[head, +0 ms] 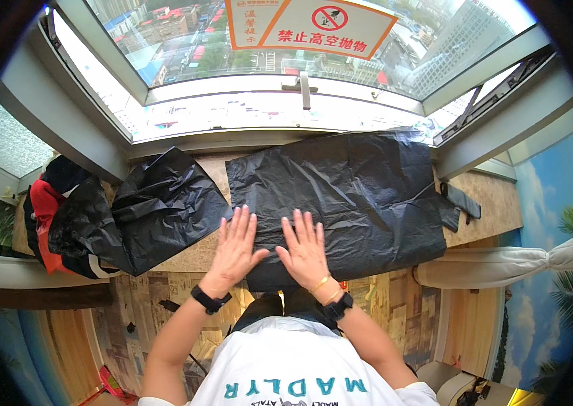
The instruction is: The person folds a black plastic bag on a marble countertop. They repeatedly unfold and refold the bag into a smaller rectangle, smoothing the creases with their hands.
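A large black plastic bag [347, 188] lies spread, with fine creases, across the windowsill counter, its near edge hanging over the front. Above its left part is my left hand [238, 246], palm down with fingers apart; whether it touches the plastic I cannot tell. My right hand [304, 243] is palm down over the middle of the near side, thumb turned toward the other hand. Both hands hold nothing. To the left, a second crumpled black plastic bag [164, 213] reaches close to my left fingertips.
Red and black fabric [47, 203] sits partly under the left bag. At the right end lies a dark rolled bundle [461, 200]. Behind the counter stands a tilted-open window with a handle [305, 91] and a warning sign [317, 25]. A tied white curtain [484, 266] hangs at right.
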A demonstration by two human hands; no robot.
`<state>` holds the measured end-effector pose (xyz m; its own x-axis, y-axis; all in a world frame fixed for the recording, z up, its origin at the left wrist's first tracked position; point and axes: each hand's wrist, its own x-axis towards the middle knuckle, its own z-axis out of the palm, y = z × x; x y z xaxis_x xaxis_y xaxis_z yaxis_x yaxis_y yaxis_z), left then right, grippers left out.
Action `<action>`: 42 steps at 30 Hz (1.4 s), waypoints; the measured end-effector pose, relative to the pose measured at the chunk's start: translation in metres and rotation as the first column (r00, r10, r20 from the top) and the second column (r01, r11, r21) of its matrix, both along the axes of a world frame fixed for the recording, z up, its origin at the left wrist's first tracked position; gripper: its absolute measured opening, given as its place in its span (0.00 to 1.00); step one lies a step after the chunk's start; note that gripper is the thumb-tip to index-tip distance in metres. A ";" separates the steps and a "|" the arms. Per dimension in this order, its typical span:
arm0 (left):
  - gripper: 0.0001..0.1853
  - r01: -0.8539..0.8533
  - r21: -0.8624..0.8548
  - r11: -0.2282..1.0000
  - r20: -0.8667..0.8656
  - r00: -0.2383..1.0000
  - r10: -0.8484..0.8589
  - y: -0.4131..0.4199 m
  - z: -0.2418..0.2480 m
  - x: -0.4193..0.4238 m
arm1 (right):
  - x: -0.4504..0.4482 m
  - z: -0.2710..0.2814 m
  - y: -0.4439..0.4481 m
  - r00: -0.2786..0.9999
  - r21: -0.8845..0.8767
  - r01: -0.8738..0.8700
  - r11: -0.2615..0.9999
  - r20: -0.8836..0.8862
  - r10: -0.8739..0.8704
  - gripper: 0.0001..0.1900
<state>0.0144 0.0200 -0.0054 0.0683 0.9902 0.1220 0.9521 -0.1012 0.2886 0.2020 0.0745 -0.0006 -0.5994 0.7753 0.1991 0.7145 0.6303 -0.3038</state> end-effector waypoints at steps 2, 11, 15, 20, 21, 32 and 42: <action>0.48 0.047 -0.073 0.996 0.009 0.999 -0.046 -0.007 -0.002 0.010 | -0.018 -0.001 0.003 0.993 0.001 -0.096 0.995 -0.062 0.096 0.32; 0.48 0.111 -0.223 0.968 -0.046 0.991 -0.124 -0.036 0.006 -0.004 | 0.055 -0.024 0.031 0.992 0.013 0.042 0.999 0.121 -0.044 0.39; 0.48 0.109 -0.170 0.979 0.024 0.994 -0.107 -0.034 0.007 -0.005 | 0.089 -0.029 0.049 0.926 -0.005 0.345 0.939 0.165 -0.339 0.39; 0.48 0.065 -0.088 0.994 -0.020 0.998 -0.067 -0.004 0.004 -0.001 | 0.026 -0.020 0.036 0.994 0.059 0.085 0.995 0.069 -0.089 0.38; 0.49 0.058 -0.092 0.994 -0.018 0.998 -0.060 0.001 0.001 0.001 | 0.015 -0.024 0.034 0.999 0.038 0.037 0.999 0.035 -0.038 0.38; 0.51 0.102 -0.115 0.988 -0.082 0.990 -0.112 -0.012 0.008 -0.018 | 0.055 -0.020 0.034 0.964 0.001 0.246 0.969 0.102 -0.245 0.39; 0.59 -0.101 -0.137 0.985 -0.107 0.990 0.087 0.023 -0.014 -0.042 | -0.069 -0.035 0.056 0.974 -0.036 -0.227 0.973 0.010 0.228 0.36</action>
